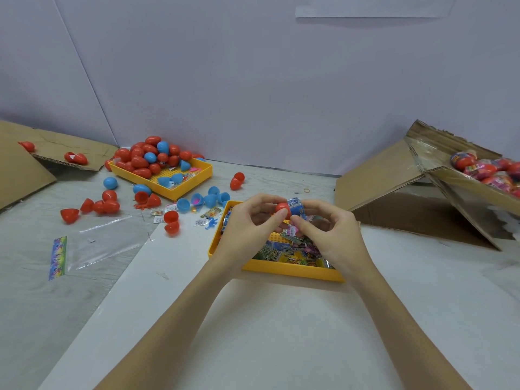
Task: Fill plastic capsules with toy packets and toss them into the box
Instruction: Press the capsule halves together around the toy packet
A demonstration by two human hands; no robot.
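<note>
My left hand (247, 223) holds a red capsule (282, 207) between thumb and fingers, above the near yellow tray (292, 273). My right hand (329, 232) pinches a blue toy packet (297, 209) that sits against the capsule's right side. The tray below is full of several colourful toy packets (292, 256). A cardboard box (461, 190) tilted on its side stands at the right, with several wrapped capsules (489, 168) inside it.
A second yellow tray (180, 190) at the back left is heaped with red and blue capsules. Loose capsule halves (209, 199) and packets lie between the trays. A clear plastic bag (107, 243) lies at the left, and flattened cardboard (25, 164) at the far left.
</note>
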